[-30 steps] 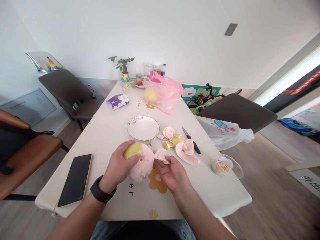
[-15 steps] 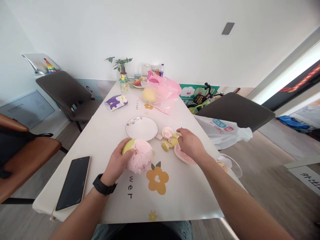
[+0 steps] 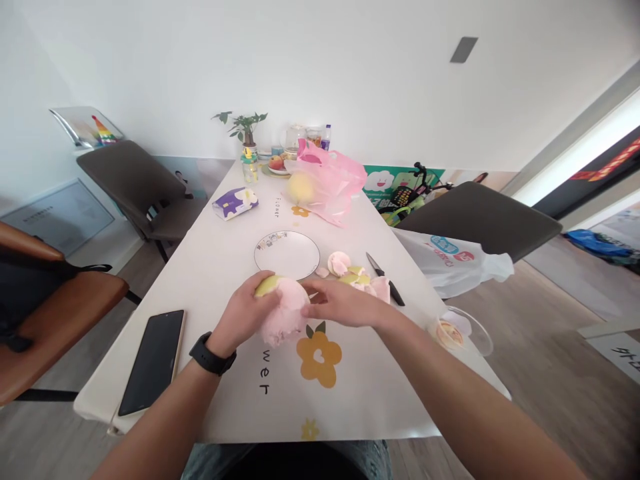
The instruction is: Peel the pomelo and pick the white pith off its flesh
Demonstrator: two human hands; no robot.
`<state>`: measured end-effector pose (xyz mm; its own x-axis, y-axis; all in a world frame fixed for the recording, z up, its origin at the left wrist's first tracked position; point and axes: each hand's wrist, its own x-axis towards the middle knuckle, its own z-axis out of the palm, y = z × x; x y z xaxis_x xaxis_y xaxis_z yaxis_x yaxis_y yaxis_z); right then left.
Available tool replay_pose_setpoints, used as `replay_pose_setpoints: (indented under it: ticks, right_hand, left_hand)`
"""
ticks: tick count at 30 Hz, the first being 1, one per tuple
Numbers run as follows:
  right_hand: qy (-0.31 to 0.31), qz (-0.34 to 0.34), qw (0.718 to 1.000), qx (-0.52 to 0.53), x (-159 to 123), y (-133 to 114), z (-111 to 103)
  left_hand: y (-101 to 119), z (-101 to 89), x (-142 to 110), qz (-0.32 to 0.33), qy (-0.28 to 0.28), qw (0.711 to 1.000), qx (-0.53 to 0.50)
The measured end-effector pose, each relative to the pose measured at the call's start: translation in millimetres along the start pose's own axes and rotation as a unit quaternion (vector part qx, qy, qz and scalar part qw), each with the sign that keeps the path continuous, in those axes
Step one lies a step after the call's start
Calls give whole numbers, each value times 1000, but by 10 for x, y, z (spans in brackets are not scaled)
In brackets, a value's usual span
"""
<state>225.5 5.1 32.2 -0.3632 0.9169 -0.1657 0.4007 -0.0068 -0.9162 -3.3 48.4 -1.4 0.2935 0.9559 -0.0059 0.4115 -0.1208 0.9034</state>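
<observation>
A partly peeled fruit (image 3: 286, 320), yellow-green rind on its left and pink pith facing near, was held above the near middle of a white table (image 3: 380, 380). The left hand (image 3: 243, 311) curled around it, fingers spread to its width. The right hand (image 3: 345, 302) met its right side, thumb and fingers parted; whether they gripped was unclear. A plate (image 3: 287, 255) lay just beyond; peel (image 3: 383, 289) and a knife (image 3: 385, 279) lay right.
</observation>
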Motion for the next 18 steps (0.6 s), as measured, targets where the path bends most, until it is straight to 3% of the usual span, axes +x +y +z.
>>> replay_pose_setpoints:
  ticks: [4,8,13,18]
  right_hand:
    - [-50,16,997,-61,80,-120,-158]
    - [-56,5,982,-180,103,-224,-119]
    - [34,6,947,-318,150,-145,76]
    - [123,35,968,-217,141,89,139]
  left_hand:
    - [-37,4,7,3,-2,1000,-26]
    - [-84,-2,4,11,-8,999,-50]
    - [-171,11,6,13,-15,997,-77]
    - [-201,-2,14,8,-26,995,-101]
